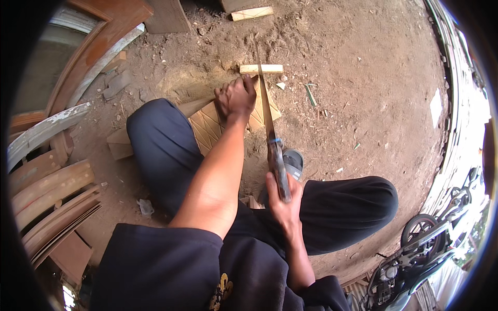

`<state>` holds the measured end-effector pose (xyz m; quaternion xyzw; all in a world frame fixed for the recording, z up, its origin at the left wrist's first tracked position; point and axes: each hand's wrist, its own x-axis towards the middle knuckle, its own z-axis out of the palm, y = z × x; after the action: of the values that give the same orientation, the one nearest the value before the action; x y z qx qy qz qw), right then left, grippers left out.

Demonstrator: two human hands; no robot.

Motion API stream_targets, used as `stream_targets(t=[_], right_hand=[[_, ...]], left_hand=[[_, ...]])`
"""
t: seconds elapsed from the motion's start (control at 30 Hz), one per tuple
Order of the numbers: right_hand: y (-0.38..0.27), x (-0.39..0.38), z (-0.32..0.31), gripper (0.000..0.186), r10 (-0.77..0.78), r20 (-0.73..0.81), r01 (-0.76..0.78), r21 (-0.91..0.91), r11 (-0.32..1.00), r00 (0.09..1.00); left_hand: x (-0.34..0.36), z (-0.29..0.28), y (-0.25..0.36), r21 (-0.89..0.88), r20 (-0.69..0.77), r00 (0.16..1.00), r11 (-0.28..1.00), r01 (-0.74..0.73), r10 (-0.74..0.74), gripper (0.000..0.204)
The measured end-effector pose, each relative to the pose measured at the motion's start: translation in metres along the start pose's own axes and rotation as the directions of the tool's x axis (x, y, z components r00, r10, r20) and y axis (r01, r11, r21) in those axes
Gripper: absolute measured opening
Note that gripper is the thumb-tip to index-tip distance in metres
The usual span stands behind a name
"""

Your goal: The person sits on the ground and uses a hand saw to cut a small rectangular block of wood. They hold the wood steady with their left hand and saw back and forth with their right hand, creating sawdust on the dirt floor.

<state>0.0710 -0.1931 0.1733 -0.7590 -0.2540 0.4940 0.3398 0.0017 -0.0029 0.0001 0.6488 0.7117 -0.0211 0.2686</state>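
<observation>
My right hand (286, 201) is closed round the dark handle of a handsaw (266, 106), whose long narrow blade points away from me. My left hand (236, 97) has its fingers curled over a strip of wood (196, 105), pressing it down. That strip lies across a light brown board (206, 127) marked with crossing lines. Just right of my left knuckles, the blade passes close by the strip's end; whether its teeth touch the wood I cannot tell. A short pale wood block (272, 68) lies on the ground beyond, under or beside the blade's far part.
Another pale block (252, 13) lies farther off on the dirt ground (373, 93). A framed wooden panel (85, 52) and stacked curved boards (52, 189) stand at left. My sandalled foot (293, 161) is near the saw handle. A motorcycle (410, 259) stands at lower right.
</observation>
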Motion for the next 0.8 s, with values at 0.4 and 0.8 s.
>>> stream_targets(t=[0.4, 0.8], right_hand=[[-0.005, 0.013, -0.006, 0.026, 0.054, 0.035, -0.054, -0.005, 0.999, 0.998], [-0.021, -0.017, -0.026, 0.019, 0.000, 0.095, 0.010, -0.096, 0.995, 0.996]], left_hand=[[0.011, -0.006, 0.006, -0.015, 0.084, 0.996, 0.999, 0.029, -0.028, 0.065], [0.015, -0.018, 0.010, -0.066, -0.093, 0.992, 0.995, 0.079, -0.085, 0.060]])
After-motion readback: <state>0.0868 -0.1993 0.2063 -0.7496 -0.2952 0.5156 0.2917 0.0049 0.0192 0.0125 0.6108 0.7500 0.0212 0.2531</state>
